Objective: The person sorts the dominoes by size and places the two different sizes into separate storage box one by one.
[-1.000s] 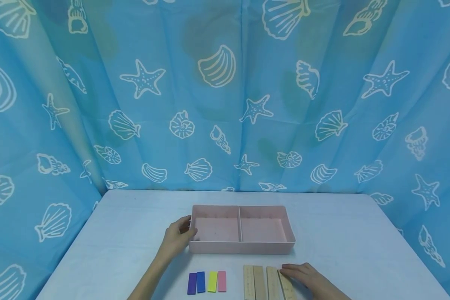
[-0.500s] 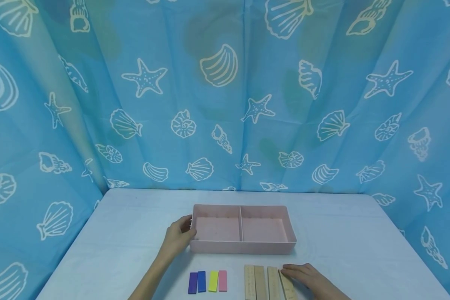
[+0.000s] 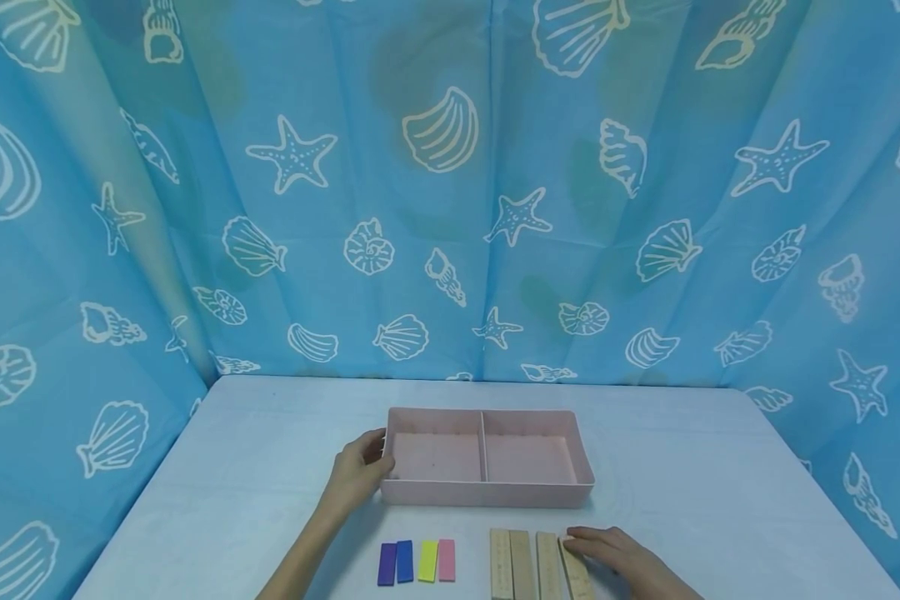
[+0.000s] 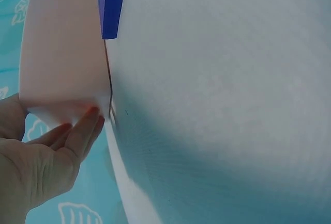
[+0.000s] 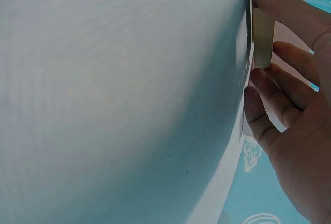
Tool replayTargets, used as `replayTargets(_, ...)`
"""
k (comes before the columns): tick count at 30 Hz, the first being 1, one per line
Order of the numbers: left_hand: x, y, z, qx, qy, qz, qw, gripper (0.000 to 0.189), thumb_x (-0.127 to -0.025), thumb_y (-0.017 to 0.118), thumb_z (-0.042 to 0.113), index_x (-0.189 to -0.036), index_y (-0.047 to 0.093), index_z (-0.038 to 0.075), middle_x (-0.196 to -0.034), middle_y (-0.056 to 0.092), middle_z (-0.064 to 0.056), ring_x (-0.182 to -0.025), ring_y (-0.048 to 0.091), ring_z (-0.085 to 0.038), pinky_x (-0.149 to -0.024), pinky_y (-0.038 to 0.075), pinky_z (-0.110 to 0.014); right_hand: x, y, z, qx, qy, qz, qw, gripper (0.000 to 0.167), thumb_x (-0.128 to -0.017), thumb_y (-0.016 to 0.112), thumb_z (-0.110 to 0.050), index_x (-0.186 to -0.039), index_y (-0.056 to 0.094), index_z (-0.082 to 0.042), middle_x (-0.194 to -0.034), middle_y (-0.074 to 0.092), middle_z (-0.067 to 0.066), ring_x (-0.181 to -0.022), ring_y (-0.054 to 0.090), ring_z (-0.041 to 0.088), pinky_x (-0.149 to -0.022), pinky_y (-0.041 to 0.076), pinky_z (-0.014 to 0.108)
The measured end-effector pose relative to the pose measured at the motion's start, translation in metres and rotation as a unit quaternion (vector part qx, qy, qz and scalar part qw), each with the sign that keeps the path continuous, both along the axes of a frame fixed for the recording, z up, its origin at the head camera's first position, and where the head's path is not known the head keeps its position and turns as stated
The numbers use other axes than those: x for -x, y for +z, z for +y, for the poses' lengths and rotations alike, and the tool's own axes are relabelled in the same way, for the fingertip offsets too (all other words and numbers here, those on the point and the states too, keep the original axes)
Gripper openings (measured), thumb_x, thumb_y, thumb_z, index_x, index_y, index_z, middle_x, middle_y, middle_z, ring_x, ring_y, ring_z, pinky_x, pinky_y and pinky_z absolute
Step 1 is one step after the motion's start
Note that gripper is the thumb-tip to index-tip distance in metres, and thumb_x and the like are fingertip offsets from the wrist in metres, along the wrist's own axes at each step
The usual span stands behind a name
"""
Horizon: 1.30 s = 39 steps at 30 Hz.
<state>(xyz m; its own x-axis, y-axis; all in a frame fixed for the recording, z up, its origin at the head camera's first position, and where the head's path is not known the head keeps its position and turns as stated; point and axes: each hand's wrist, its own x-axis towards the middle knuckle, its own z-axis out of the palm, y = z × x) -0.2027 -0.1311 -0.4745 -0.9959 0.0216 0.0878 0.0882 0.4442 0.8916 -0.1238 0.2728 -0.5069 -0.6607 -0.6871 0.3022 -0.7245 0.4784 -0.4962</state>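
At the left end of a pink two-compartment box [image 3: 487,496], my left hand [image 3: 360,472] grips the end wall, thumb over the rim. In the left wrist view, the fingers [image 4: 83,131] of that hand lie against the outside of this wall. My right hand [image 3: 622,557] is at the rightmost wooden strip [image 3: 576,575], which lies slightly slanted. In the right wrist view, the thumb [image 5: 279,1] touches this strip, and other fingers meet its far side and end. Three more wooden strips [image 3: 521,567] lie upright in view to its left; the leftmost bears faint marks.
In front of the box lie small flat pieces: purple [image 3: 387,565], blue [image 3: 404,562], yellow [image 3: 427,561] and pink [image 3: 446,560]. A white cloth covers the table [image 3: 682,450]. Blue shell-patterned curtains [image 3: 450,208] hang behind it and at both sides.
The head view has shifted very slightly. Both hands, the box and the strips keep their places relative to one another.
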Motion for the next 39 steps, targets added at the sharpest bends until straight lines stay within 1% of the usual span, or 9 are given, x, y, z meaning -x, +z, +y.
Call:
replayTargets(4, 0.0, 0.0, 0.001, 0.001, 0.003, -0.005, 1.0, 0.05, -0.09, 0.061, 0.005, -0.136, 0.05, -0.011, -0.129, 0.058, -0.031, -0.119, 0.056, -0.046, -0.095, 0.051, -0.052, 0.0, 0.002, 0.001, 0.006, 0.003, -0.003, 1.0, 0.073, -0.08, 0.082, -0.036, -0.142, 0.052, -0.01, -0.14, 0.053, 0.01, -0.116, 0.052, 0.008, -0.083, 0.054, 0.03)
replayTargets(10, 0.0, 0.001, 0.002, 0.002, 0.007, -0.015, 0.9999, 0.051, -0.09, 0.062, 0.006, -0.137, 0.05, -0.009, -0.129, 0.058, -0.03, -0.119, 0.057, -0.045, -0.095, 0.051, -0.052, -0.004, 0.011, -0.001, 0.013, -0.022, -0.088, 0.9958, 0.073, -0.082, 0.082, -0.035, -0.144, 0.051, -0.016, -0.142, 0.051, 0.012, -0.118, 0.051, 0.007, -0.083, 0.053, 0.028)
replayTargets(16, 0.0, 0.001, 0.002, 0.0, 0.008, -0.017, 0.9998, 0.052, -0.089, 0.062, 0.006, -0.137, 0.05, -0.009, -0.128, 0.058, -0.03, -0.118, 0.057, -0.045, -0.095, 0.051, -0.052, -0.005, 0.018, -0.003, 0.035, -0.025, -0.118, 0.9921, 0.07, -0.083, 0.081, -0.03, -0.144, 0.05, -0.014, -0.142, 0.05, 0.017, -0.113, 0.05, 0.006, -0.072, 0.052, 0.026)
replayTargets(21, 0.0, 0.0, 0.001, -0.003, 0.006, -0.015, 0.9999, 0.052, -0.089, 0.062, 0.006, -0.137, 0.05, -0.009, -0.129, 0.058, -0.031, -0.118, 0.057, -0.046, -0.095, 0.051, -0.052, -0.005, 0.02, -0.002, 0.059, -0.022, -0.098, 0.9932, 0.063, -0.087, 0.078, -0.02, -0.143, 0.051, -0.011, -0.141, 0.05, 0.019, -0.109, 0.051, 0.007, -0.069, 0.052, 0.026)
replayTargets(26, 0.001, 0.0, 0.001, -0.006, 0.003, -0.015, 0.9999, 0.052, -0.089, 0.062, 0.005, -0.137, 0.049, -0.01, -0.129, 0.057, -0.031, -0.119, 0.056, -0.046, -0.095, 0.05, -0.052, -0.004, 0.022, -0.002, 0.071, -0.017, -0.049, 0.9961, 0.067, -0.085, 0.078, -0.015, -0.145, 0.05, -0.01, -0.145, 0.049, 0.008, -0.11, 0.051, 0.007, -0.064, 0.051, 0.026)
replayTargets(28, 0.0, 0.001, 0.001, -0.003, 0.003, -0.017, 0.9998, 0.051, -0.09, 0.062, 0.005, -0.137, 0.049, -0.01, -0.13, 0.057, -0.031, -0.12, 0.056, -0.046, -0.096, 0.05, -0.052, -0.004, 0.025, -0.002, 0.068, -0.025, -0.049, 0.9962, 0.067, -0.085, 0.079, -0.018, -0.146, 0.049, -0.012, -0.146, 0.048, 0.004, -0.109, 0.051, 0.007, -0.064, 0.051, 0.026)
replayTargets(33, 0.0, 0.002, 0.001, -0.002, 0.003, -0.017, 0.9998, 0.051, -0.091, 0.062, 0.005, -0.137, 0.049, -0.01, -0.13, 0.056, -0.032, -0.12, 0.056, -0.046, -0.096, 0.05, -0.053, -0.005, 0.038, -0.004, 0.048, -0.054, -0.067, 0.9951, 0.069, -0.086, 0.078, -0.031, -0.146, 0.049, -0.015, -0.144, 0.048, 0.011, -0.107, 0.051, 0.01, -0.066, 0.052, 0.026)
replayTargets(36, 0.0, 0.001, 0.001, -0.002, 0.003, -0.014, 0.9999, 0.051, -0.09, 0.062, 0.005, -0.137, 0.049, -0.011, -0.129, 0.057, -0.032, -0.119, 0.056, -0.046, -0.096, 0.05, -0.053, -0.004, 0.045, -0.005, 0.047, -0.057, -0.074, 0.9945, 0.07, -0.086, 0.077, -0.033, -0.147, 0.048, -0.015, -0.143, 0.048, 0.017, -0.108, 0.05, 0.008, -0.067, 0.054, 0.026)
replayTargets(39, 0.0, 0.0, 0.001, 0.002, 0.004, -0.012, 0.9999, 0.051, -0.09, 0.062, 0.005, -0.137, 0.05, -0.01, -0.129, 0.058, -0.031, -0.119, 0.057, -0.046, -0.095, 0.05, -0.053, -0.002, 0.05, -0.007, 0.053, -0.056, -0.071, 0.9945, 0.07, -0.087, 0.077, -0.032, -0.148, 0.048, -0.016, -0.144, 0.048, 0.016, -0.11, 0.05, 0.006, -0.068, 0.054, 0.027)
